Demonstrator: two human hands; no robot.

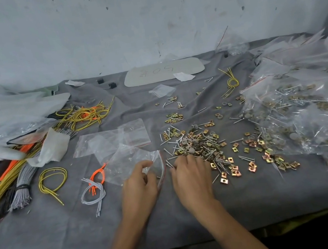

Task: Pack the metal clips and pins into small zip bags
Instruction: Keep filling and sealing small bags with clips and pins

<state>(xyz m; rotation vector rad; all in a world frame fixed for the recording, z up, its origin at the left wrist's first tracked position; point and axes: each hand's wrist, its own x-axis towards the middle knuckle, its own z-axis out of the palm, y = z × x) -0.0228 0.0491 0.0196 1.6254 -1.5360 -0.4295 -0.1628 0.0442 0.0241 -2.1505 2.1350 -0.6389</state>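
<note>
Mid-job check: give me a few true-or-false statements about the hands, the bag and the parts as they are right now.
1. The left hand holds a clear zip bag. True.
2. The right hand hangs idle, away from the parts. False: it reaches into the pile of pins and clips.
3. The pile lies right of the bag. True.
4. The cloth is red. False: it is grey.
5. The orange cords lie right of the pile. False: they lie left of the bag.
</note>
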